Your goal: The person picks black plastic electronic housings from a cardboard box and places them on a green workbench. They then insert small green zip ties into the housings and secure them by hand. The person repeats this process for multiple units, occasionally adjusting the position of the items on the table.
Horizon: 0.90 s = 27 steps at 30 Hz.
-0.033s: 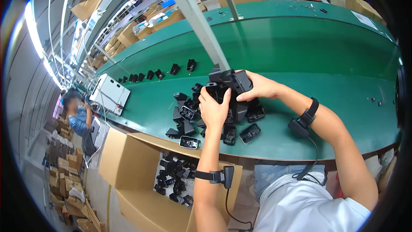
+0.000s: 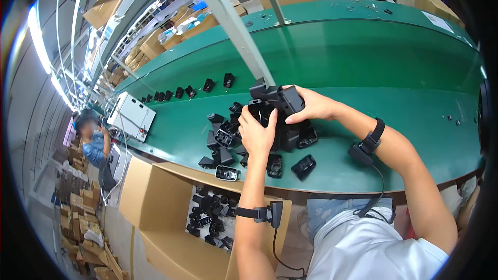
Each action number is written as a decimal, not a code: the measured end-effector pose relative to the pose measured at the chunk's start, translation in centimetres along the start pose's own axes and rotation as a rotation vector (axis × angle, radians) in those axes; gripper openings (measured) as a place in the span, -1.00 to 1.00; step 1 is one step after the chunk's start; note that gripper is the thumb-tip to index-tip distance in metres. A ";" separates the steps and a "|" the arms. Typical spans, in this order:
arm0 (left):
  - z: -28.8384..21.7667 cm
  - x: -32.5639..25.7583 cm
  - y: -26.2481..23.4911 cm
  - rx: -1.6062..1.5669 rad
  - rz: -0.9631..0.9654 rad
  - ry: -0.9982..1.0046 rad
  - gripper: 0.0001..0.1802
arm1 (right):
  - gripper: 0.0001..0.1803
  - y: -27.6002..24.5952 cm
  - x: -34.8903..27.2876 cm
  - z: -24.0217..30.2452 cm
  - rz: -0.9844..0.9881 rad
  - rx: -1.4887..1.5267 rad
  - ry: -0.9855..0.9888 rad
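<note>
Over the green belt (image 2: 363, 140), my left hand (image 2: 258, 134) and right hand (image 2: 311, 106) both grip one black plastic housing (image 2: 275, 101); I judge much remains, with a loose pile (image 2: 233, 140) beneath and more in the cardboard box (image 2: 207, 218).

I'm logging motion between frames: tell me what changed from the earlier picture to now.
Nothing visibly changed. Both the left hand and the right hand grip the same stack of black plastic parts above the pile of parts on the green belt.
</note>
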<state>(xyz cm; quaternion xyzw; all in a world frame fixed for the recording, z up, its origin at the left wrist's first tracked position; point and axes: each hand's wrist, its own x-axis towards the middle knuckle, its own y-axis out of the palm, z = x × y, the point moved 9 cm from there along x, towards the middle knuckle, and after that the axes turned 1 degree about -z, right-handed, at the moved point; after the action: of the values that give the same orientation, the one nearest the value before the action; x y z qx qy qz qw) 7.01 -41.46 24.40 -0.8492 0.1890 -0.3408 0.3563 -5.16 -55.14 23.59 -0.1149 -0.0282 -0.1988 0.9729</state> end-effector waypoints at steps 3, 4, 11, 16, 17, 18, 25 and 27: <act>-0.9 -0.9 0.9 0.066 -0.059 0.078 -0.13 | 0.07 -1.2 -1.6 0.0 -0.018 -0.155 -0.132; -0.9 -1.2 1.1 0.034 -0.093 0.096 -0.19 | 0.06 -1.5 -2.0 -0.2 -0.022 -0.233 -0.179; -0.2 -2.6 1.3 -0.103 -0.332 0.138 -0.54 | -0.06 -0.2 -7.5 -1.6 -0.040 -0.613 -0.278; -1.3 -3.3 0.9 0.019 -0.425 0.055 -0.53 | -0.17 0.0 -11.2 -1.4 -0.105 -0.640 -0.326; -1.3 -3.6 0.6 0.045 -0.443 0.047 -0.52 | -0.19 0.0 -12.0 -0.7 -0.156 -0.691 -0.344; -1.0 -3.6 0.4 -0.002 -0.451 0.038 -0.51 | -0.21 0.2 -12.8 0.2 -0.206 -0.742 -0.361; -1.1 -3.6 0.2 -0.158 -0.503 0.082 -0.63 | -0.24 9.7 -17.8 2.9 0.133 -0.804 -0.579; -1.5 -3.5 0.1 -0.210 -0.541 0.127 -0.66 | -0.40 11.8 -18.3 1.4 0.186 -0.842 -0.626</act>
<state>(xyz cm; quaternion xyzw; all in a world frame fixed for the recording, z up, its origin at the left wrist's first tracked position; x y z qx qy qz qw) 3.48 -40.25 23.58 -0.8780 0.0120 -0.4543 0.1506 -17.39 -37.27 20.57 -0.5513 -0.2247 -0.0623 0.8011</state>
